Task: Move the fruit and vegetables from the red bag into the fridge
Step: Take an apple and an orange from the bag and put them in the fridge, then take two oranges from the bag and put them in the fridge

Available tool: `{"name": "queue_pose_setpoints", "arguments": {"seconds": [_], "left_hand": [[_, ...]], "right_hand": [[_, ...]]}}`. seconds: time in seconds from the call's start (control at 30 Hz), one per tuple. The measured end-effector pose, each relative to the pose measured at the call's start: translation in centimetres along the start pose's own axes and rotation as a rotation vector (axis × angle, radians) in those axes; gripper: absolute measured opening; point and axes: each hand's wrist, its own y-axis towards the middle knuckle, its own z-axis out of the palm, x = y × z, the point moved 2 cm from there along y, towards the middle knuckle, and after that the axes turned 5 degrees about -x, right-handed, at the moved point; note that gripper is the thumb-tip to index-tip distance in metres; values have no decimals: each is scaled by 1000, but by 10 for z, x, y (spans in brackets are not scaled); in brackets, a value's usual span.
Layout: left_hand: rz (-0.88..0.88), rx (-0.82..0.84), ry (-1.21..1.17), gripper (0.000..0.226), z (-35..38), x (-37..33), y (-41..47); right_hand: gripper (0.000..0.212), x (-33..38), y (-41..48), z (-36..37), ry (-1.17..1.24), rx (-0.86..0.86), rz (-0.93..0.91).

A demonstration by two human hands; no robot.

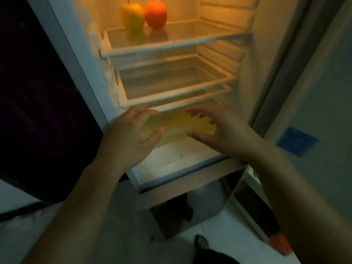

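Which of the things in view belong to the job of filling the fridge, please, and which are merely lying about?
Belong to the job: apple, orange, fridge, left hand, right hand.
Lying about: blue sticker, dark shoe.

Top shelf [200,38]: apple [132,17] and orange [155,14] crowd the back left, open room to their right. Middle shelf [177,92] gives wide passage. Below, left hand [131,134] and right hand [221,128] fill the low gap
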Motion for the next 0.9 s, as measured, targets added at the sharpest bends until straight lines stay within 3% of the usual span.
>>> {"name": "queue_pose_setpoints", "arguments": {"seconds": [0.23,0.4,0.9], "left_hand": [[-36,268,-96,40,43,-11,-88],[0,420,-176,44,72,-41,-116],[114,591,-263,43,131,-193,-176]], "right_hand": [[55,30,-121,16,-110,310,309],[53,38,-180,2,-129,309,453],[53,20,-348,-86,-95,256,757]]}}
